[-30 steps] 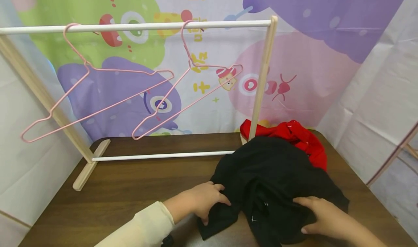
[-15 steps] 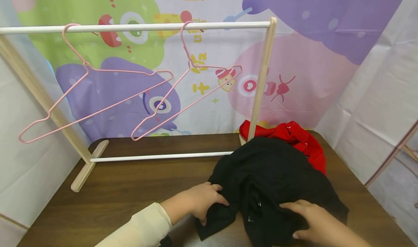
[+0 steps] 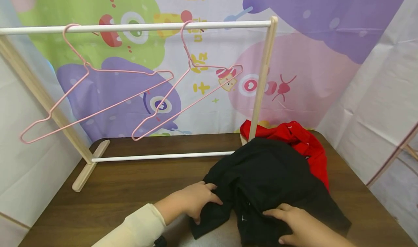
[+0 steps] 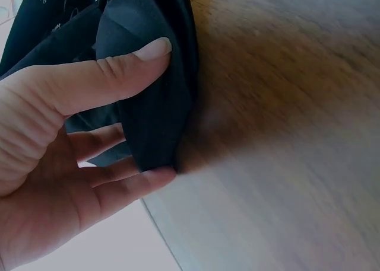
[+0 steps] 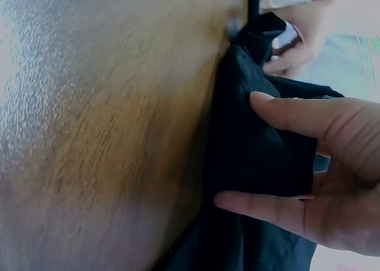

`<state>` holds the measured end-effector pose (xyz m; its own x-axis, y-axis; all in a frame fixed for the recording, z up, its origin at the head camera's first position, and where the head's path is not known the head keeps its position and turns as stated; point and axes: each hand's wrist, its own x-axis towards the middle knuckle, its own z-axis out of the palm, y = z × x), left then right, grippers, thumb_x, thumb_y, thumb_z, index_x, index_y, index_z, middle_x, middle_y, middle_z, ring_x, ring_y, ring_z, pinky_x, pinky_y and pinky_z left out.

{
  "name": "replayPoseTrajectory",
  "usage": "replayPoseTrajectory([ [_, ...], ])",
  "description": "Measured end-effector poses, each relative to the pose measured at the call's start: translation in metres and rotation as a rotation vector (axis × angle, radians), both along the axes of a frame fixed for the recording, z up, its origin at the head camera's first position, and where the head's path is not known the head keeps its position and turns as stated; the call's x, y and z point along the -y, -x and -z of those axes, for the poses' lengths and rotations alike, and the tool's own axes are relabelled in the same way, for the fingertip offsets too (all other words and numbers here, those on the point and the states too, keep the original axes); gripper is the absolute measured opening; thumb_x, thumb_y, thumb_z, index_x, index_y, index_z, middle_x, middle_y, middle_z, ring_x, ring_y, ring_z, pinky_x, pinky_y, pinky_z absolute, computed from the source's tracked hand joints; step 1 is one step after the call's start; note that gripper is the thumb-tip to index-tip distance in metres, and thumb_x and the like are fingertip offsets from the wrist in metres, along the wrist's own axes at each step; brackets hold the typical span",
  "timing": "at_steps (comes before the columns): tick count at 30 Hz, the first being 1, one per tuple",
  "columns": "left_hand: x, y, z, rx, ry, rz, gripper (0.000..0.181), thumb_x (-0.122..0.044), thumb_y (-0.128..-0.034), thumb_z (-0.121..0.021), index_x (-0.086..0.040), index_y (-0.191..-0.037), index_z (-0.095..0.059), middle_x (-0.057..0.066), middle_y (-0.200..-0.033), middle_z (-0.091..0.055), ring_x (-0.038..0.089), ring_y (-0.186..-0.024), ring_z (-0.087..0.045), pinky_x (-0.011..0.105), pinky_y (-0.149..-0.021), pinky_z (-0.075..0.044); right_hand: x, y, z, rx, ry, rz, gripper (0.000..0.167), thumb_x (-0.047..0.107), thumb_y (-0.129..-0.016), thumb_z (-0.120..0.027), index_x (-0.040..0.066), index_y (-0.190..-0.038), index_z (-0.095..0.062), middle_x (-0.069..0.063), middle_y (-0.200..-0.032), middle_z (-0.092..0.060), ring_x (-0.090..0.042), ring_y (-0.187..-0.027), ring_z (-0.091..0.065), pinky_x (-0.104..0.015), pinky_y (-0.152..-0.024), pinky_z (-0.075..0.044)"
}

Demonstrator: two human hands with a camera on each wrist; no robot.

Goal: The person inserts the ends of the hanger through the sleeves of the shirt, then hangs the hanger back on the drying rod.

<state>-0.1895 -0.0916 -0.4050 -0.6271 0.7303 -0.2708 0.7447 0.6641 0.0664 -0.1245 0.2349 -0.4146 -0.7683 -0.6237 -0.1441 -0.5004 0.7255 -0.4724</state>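
Black garment (image 3: pixel 271 170) is seen in the head view, laid in loose folds on the bench (image 3: pixel 137 189), in front of the red garment (image 3: pixel 302 138). Its two near flaps are pointed toward the person, the inner one marked with a small white logo; no single long axis can be told among the folds. It is held by the left hand (image 3: pixel 196 201) and the right hand (image 3: pixel 295 223). Compared with half a second ago, both hands and the near cloth have been shifted leftward, and more red has been uncovered.

In the left wrist view, cloth is pinched between the thumb and the fingers (image 4: pixel 155 179), which are placed behind it.

In the right wrist view, a fold is gripped between thumb and fingers, moderately spread.
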Motion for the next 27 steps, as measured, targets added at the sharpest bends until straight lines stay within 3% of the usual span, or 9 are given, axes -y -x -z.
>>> replayPoseTrajectory([
  [8,0.013,-0.001,0.002,-0.005,-0.019,0.005,0.079,-0.023,-0.0535,-0.097,-0.034,-0.125,-0.066,0.011,-0.141,-0.049,0.033,-0.118,-0.052,0.038,-0.091,-0.05,0.019,0.004,-0.001,-0.009,-0.014,-0.042,0.062,0.021,-0.073,-0.085,0.02,-0.13,-0.061,0.0,-0.114,-0.061,-0.017,-0.101,-0.06,-0.038,-0.08,-0.054],
  [27,0.053,-0.019,-0.002,0.019,-0.066,-0.073,0.078,-0.019,-0.0511,-0.098,-0.032,-0.122,-0.068,0.014,-0.138,-0.051,0.034,-0.111,-0.055,0.039,-0.087,-0.052,0.055,0.009,-0.003,-0.064,-0.072,-0.152,0.063,0.016,-0.072,-0.085,0.024,-0.13,-0.061,0.001,-0.11,-0.062,-0.014,-0.098,-0.058,-0.036,-0.08,-0.053],
])
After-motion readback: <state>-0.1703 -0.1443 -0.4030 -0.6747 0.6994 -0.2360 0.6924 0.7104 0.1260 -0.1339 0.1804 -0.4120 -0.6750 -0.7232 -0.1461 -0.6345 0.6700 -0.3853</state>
